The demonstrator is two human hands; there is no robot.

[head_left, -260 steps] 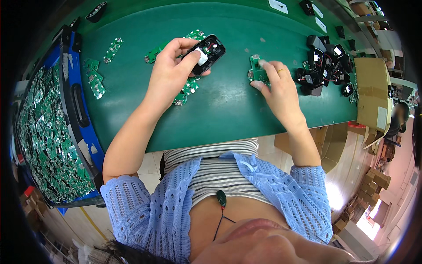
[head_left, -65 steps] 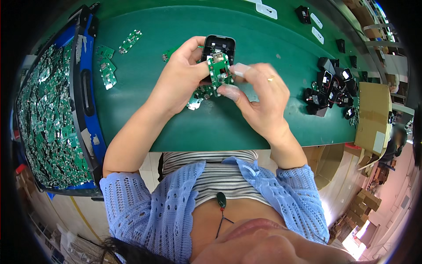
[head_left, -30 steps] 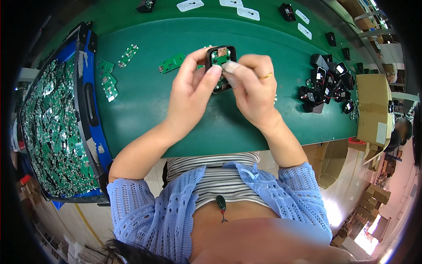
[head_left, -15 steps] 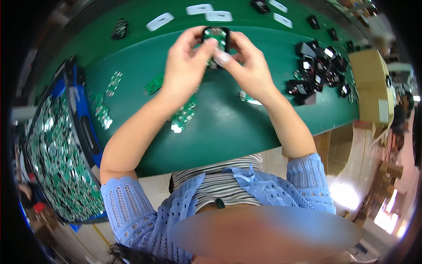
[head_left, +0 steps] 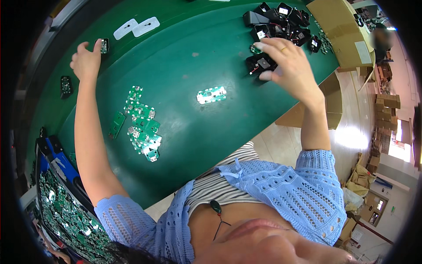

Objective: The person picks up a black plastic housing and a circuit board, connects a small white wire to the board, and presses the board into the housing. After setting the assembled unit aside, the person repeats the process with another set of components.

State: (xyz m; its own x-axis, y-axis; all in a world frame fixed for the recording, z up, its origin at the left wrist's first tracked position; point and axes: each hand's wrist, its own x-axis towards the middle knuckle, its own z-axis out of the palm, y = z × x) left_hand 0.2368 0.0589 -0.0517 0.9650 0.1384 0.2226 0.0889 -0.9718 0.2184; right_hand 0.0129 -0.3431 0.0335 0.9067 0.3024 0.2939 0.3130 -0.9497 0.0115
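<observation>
One filled black housing (head_left: 104, 46) sits beside the parted fingers of the left hand (head_left: 86, 64), open side up, seemingly so its inside shows; touch is unclear. Spread fingers of the right hand (head_left: 292, 70) hover by another housing (head_left: 256, 65), beside a heap (head_left: 279, 28) presumably placed within reach.

A green counter (head_left: 189, 141) fills the frame's middle; pale floor (head_left: 274, 143) carries a white glare (head_left: 351, 137) at right, near stacked brown cartons (head_left: 387, 108).
</observation>
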